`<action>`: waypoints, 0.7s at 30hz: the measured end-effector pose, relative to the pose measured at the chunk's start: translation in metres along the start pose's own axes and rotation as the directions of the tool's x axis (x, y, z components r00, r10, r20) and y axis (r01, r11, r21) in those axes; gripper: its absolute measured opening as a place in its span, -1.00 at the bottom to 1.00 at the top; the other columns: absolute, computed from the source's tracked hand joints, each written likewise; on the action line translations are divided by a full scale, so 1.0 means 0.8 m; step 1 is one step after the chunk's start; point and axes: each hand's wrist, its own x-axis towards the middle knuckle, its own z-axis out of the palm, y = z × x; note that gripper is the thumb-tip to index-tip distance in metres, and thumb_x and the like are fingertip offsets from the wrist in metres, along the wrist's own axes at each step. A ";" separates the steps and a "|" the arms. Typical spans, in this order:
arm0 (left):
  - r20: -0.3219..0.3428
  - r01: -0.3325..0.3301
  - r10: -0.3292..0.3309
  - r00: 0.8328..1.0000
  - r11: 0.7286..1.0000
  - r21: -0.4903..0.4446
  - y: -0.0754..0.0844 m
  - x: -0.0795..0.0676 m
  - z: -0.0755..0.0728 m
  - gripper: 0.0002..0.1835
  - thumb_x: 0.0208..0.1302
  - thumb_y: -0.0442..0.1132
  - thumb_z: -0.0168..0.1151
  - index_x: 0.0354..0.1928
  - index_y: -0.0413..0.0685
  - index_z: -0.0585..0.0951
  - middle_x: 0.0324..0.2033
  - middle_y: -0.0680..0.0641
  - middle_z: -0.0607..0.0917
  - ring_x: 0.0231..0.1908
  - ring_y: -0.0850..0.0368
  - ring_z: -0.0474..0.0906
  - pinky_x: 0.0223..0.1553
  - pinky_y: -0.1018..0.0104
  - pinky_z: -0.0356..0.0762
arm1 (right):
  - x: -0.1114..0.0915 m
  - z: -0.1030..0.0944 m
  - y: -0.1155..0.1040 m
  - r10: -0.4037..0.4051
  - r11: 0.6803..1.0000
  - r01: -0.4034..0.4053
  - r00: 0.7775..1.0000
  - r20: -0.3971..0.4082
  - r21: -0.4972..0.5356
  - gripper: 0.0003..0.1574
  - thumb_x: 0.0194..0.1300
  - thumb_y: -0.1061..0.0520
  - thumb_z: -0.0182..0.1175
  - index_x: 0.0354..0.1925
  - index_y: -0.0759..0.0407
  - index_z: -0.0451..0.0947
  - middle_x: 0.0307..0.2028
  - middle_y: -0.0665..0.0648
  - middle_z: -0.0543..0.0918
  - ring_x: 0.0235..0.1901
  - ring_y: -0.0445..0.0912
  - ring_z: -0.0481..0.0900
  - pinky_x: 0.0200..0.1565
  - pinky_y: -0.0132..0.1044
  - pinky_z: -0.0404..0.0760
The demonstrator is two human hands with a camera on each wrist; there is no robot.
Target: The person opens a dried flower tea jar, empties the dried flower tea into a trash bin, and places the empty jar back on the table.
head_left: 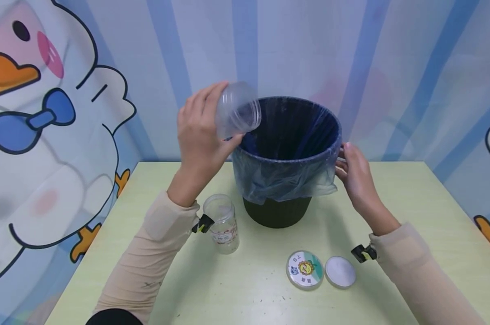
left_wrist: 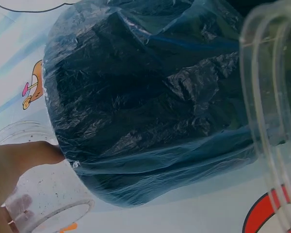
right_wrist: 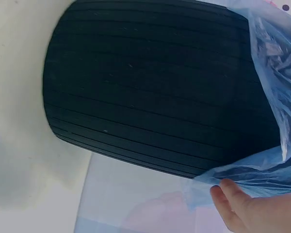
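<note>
My left hand (head_left: 200, 128) grips a clear plastic jar (head_left: 237, 108), tipped on its side with its mouth over the left rim of a black trash bin (head_left: 277, 212). The jar looks see-through, with a few dark specks inside in the left wrist view. A thin bluish plastic bag (head_left: 285, 174) lines the bin and folds down over its rim. Against the bin's right side, my right hand (head_left: 356, 176) touches the bag with fingers slightly bent; its fingertips (right_wrist: 228, 187) meet the bag's loose edge. A second clear jar (head_left: 224, 225) with a printed label stands uncapped below my left wrist.
On the light green table (head_left: 245, 289) lie a round lid with a sunflower sticker (head_left: 305, 270) and a white lid (head_left: 340, 272) beside it. Small dark crumbs are scattered near the front. A cartoon-printed curtain (head_left: 204, 40) hangs behind the table.
</note>
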 end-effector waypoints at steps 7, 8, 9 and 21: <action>-0.013 0.069 -0.070 0.997 0.997 -0.046 0.003 -0.011 -0.008 -0.05 -0.16 -0.11 0.68 0.35 -0.09 0.43 0.23 -0.10 0.53 0.22 -0.08 0.38 0.20 -0.05 0.30 | -0.013 -0.002 0.008 0.002 1.000 -0.002 0.997 -0.083 0.000 -0.68 0.59 -0.10 -0.11 0.08 0.07 0.33 0.00 0.10 0.43 -0.06 -0.17 0.53 -0.10 -0.46 0.57; -0.021 0.070 -0.071 0.997 0.997 -0.045 0.004 -0.012 -0.009 -0.04 -0.16 -0.09 0.68 0.35 -0.10 0.43 0.23 -0.11 0.54 0.20 -0.09 0.39 0.19 -0.06 0.31 | -0.014 -0.002 0.008 0.002 1.000 -0.002 0.996 -0.089 0.001 -0.68 0.59 -0.09 -0.10 0.07 0.08 0.34 0.00 0.11 0.43 -0.06 -0.16 0.53 -0.10 -0.46 0.57; -0.028 0.070 -0.072 0.997 0.996 -0.047 0.005 -0.013 -0.011 -0.04 -0.16 -0.08 0.67 0.34 -0.12 0.43 0.22 -0.12 0.54 0.19 -0.10 0.39 0.20 -0.06 0.31 | -0.015 -0.002 0.008 0.002 1.000 -0.002 0.996 -0.092 0.000 -0.69 0.59 -0.08 -0.10 0.07 0.08 0.34 0.00 0.10 0.43 -0.06 -0.16 0.53 -0.10 -0.46 0.58; -0.076 0.078 -0.088 0.993 0.990 -0.116 0.022 -0.024 -0.029 -0.03 -0.11 0.01 0.64 0.35 -0.19 0.41 0.22 -0.14 0.53 0.13 -0.08 0.41 0.13 -0.01 0.36 | -0.032 -0.002 0.007 0.030 0.998 -0.034 0.997 -0.076 -0.049 -0.66 0.58 -0.06 -0.07 0.11 0.13 0.35 0.03 0.07 0.45 -0.03 -0.14 0.49 -0.07 -0.48 0.55</action>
